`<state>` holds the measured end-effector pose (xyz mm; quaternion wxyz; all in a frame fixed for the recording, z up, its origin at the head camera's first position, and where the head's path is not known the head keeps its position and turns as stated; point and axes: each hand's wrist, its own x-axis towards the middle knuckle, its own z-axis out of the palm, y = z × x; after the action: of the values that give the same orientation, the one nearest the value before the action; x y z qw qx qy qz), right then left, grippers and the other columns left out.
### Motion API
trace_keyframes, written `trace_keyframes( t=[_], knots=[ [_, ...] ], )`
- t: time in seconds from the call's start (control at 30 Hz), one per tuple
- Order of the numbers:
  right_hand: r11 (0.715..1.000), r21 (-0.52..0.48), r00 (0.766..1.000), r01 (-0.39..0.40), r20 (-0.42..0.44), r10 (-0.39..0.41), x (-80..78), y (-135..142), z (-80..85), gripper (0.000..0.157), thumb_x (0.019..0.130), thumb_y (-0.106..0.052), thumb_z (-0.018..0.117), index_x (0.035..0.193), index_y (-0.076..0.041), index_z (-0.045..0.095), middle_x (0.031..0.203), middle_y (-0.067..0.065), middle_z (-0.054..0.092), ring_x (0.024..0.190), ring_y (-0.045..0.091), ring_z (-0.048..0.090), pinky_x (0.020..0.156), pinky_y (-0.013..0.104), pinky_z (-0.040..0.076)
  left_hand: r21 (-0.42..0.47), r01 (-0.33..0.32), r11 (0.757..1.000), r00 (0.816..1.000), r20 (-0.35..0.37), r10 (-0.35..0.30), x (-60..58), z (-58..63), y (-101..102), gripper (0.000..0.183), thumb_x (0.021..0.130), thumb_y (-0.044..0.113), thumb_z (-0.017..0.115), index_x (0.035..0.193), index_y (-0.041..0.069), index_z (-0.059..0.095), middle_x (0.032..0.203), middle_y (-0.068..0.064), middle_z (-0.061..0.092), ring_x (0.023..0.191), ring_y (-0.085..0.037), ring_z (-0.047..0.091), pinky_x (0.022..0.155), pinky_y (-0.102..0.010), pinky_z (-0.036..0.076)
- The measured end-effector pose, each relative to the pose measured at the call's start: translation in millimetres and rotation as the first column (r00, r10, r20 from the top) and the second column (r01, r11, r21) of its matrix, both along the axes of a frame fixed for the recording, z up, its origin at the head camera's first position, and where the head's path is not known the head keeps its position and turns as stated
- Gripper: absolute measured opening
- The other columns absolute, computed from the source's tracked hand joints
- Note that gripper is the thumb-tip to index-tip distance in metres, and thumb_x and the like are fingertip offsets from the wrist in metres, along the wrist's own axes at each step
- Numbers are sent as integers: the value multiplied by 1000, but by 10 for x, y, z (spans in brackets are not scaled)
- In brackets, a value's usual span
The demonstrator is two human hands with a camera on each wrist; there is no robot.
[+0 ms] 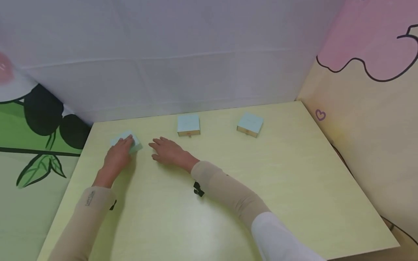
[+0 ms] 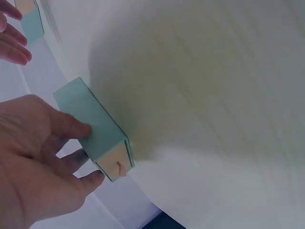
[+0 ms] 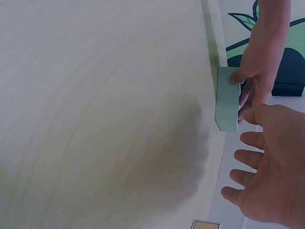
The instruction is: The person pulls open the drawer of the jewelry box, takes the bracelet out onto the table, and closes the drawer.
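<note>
A person's left grip (image 1: 117, 156) pinched a pale blue-green box (image 2: 90, 117) between thumb and fingers at left of center in the head view, near the upper left corner of a pale yellow counter (image 1: 209, 214). The right grip (image 1: 167, 150), its fingers spread, hovered just right of it. A middle box (image 1: 188, 123), tan front and small tab showing, sat upper center; a slanted box (image 1: 250, 123) rested farther right, below a pale backdrop (image 1: 202, 72).

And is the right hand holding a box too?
No, the right hand holds nothing, while the left hand grips a pale blue box.
</note>
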<state>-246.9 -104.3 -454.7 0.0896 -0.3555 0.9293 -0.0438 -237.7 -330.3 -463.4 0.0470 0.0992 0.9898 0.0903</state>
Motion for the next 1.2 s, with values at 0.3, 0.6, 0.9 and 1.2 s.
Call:
trace_keyframes(
  t=[0.3,0.6,0.9,1.2],
  knots=[
    [1000,4,1000,1,21,-1,-18,-19,-27,55,110,-40,39,161,-19,33,166,3,30,153,22,26,124,29,21,63,33,998,992,-126,-25,95,-122,-133,64,83,-23,57,144,-6,46,156,-26,39,141,-53,34,109,-72,30],
    [1000,3,1000,-2,2,2,-36,26,-37,54,110,-39,38,160,-18,33,166,3,30,154,22,26,124,29,20,100,48,994,994,-106,-37,8,-57,-93,61,90,-2,65,145,-8,41,142,-37,47,130,-54,45,104,-69,38],
    [999,-29,999,-39,-25,38,-64,134,-53,54,111,-37,38,159,-15,35,165,4,32,153,23,27,125,29,18,129,-89,988,986,-126,105,-56,30,101,64,100,32,57,144,-10,40,147,-35,39,134,-55,37,106,-70,34],
    [1000,11,1000,11,-21,-11,-46,164,-114,59,108,-49,39,161,-22,32,165,0,32,153,23,26,124,38,24,80,-270,960,959,-69,275,-16,-45,212,77,102,54,47,140,-11,35,144,-34,35,125,-61,32,95,-75,33]
  ],
)
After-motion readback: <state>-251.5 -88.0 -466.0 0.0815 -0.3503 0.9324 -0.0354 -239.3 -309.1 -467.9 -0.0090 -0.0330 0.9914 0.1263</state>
